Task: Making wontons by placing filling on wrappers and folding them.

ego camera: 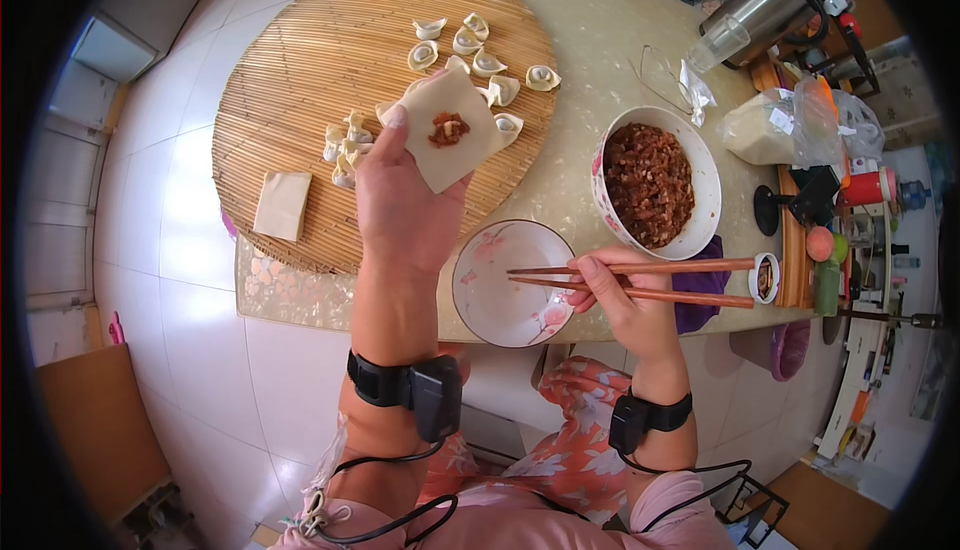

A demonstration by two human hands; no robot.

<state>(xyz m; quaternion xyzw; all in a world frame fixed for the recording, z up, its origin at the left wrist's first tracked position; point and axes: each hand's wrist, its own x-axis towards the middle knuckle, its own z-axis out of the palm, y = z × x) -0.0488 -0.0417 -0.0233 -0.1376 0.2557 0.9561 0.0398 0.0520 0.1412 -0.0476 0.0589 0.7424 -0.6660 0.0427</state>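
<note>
A square dough wrapper (459,156) with a dab of meat filling (448,129) at its middle lies on my left hand (412,201), its edge pinched under the thumb. My right hand (626,291) holds a pair of wooden chopsticks (690,295), their tips over a shallow flowered bowl (487,302). Behind that hand stands a deep white bowl (707,197) of minced meat filling (649,182). Several folded dumplings (542,78) sit on a round reed mat (300,77), some partly hidden by my left hand and the wrapper. A stack of square wrappers (283,206) rests at the mat's near left.
At the right stand a steel jug (757,9), a clear plastic cup (720,41), a bag of pale powder (761,126) and a small white dish (764,277). A purple cloth (697,298) lies beside the meat bowl. The table's near edge (300,323) runs below the hands.
</note>
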